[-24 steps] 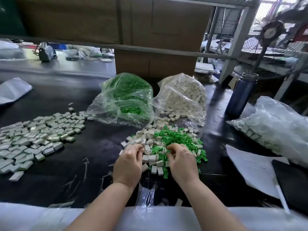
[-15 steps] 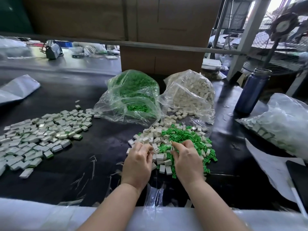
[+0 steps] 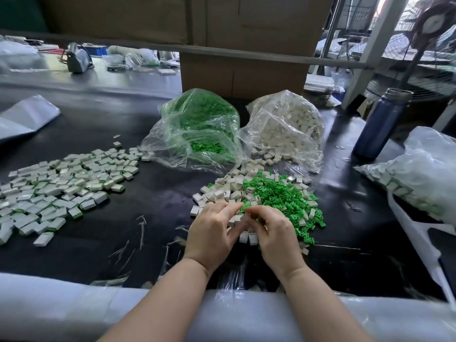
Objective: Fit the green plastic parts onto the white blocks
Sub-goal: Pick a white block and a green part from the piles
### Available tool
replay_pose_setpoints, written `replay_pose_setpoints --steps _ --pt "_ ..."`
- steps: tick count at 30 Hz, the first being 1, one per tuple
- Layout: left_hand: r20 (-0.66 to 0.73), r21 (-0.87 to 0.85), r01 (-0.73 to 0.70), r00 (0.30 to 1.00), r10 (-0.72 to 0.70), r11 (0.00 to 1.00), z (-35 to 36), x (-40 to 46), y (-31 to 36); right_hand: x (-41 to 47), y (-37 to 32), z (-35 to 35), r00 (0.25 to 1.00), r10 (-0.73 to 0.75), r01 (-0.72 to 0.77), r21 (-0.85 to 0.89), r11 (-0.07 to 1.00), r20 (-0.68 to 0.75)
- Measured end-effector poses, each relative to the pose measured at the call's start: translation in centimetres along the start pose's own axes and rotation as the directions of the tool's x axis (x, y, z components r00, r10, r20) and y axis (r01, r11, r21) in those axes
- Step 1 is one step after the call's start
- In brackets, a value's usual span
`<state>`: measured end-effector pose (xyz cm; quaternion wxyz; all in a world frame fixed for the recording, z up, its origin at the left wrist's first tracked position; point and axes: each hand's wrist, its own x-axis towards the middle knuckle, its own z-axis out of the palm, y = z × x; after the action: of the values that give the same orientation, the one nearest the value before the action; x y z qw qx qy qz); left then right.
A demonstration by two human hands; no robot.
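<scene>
We note, from the left: a spread of finished white blocks with green edges [image 3: 61, 183] lies flat on the black table [image 3: 153, 193], long sides running in mixed directions, no common heading. Next comes the clear bag of green parts [image 3: 197, 129], slumped with its mouth toward us, and just beside it the clear bag of white blocks [image 3: 283, 127]. In front of both sits the working heap: loose white blocks [image 3: 222, 191] on its left half, loose green parts [image 3: 283, 198] on its right, the two touching and partly mixed; the green parts lie jumbled, so we cannot give one axis for them. Against the frame half a second back, both hands have risen off the heap and drawn together. The left hand [image 3: 212, 233] now has its fingers stretched toward the right hand [image 3: 274, 233], whose thumb and forefinger are curled in; fingertips nearly meet over the near edge of the heap. Whether either hand pinches a piece we cannot tell (blur, and the fingers hide the gap). Further right stands an upright blue bottle [image 3: 380, 124], then a third bag of blocks [image 3: 419, 174] at the table's right edge. No legible writing or brand anywhere.
</scene>
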<state>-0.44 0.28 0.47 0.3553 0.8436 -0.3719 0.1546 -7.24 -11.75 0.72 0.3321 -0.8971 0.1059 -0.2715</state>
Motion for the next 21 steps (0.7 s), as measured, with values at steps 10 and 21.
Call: replay_pose_setpoints --steps 10,21 --pt "0.006 -0.065 0.021 1.0 -0.021 0.998 0.0 -0.21 0.14 -0.32 -0.17 0.05 1.0 0.023 -0.022 -0.035 0.999 0.016" --pt "0.037 -0.081 -0.021 0.999 0.024 0.996 -0.3 -0.58 0.68 -0.22 0.62 -0.21 0.968 0.197 -0.239 -0.331 0.913 -0.157"
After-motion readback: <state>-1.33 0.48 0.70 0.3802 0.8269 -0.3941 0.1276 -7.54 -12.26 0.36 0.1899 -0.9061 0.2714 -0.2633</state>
